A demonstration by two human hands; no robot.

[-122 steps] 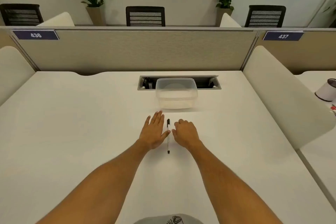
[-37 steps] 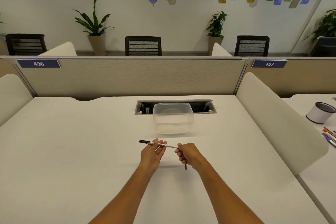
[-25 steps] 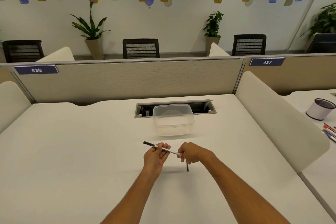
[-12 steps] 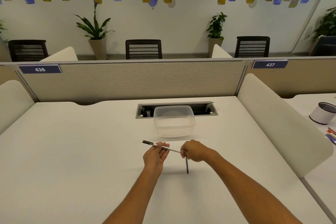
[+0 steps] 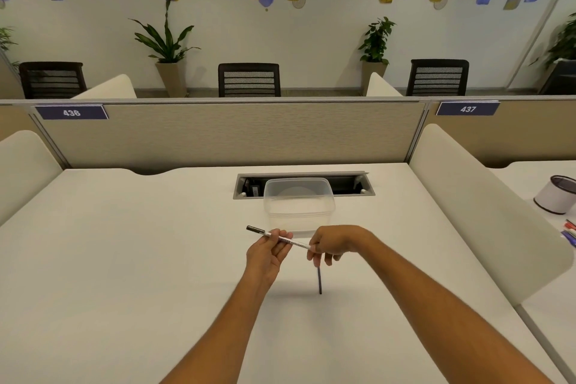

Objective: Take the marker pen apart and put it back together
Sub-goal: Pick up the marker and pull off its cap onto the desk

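Note:
The marker pen's white barrel (image 5: 282,238) is held above the white desk, slanting from a black end at the upper left down to the right. My left hand (image 5: 268,256) pinches it near the middle with the fingertips. My right hand (image 5: 335,243) is at the barrel's right end, knuckles up. It holds a thin dark part of the pen (image 5: 319,280) that hangs straight down, its tip just above the desk. Whether that part still touches the barrel is hidden by my fingers.
A clear plastic container (image 5: 299,206) stands just beyond my hands, in front of a cable slot (image 5: 349,185). A curved cream divider (image 5: 486,206) bounds the desk on the right. Beyond it are a white cup (image 5: 556,198) and several coloured pens (image 5: 570,232).
The pen lay on the desk between my hands; both hands have since lifted it. Over the last second my right wrist has rolled over, and the dark part hangs a little lower.

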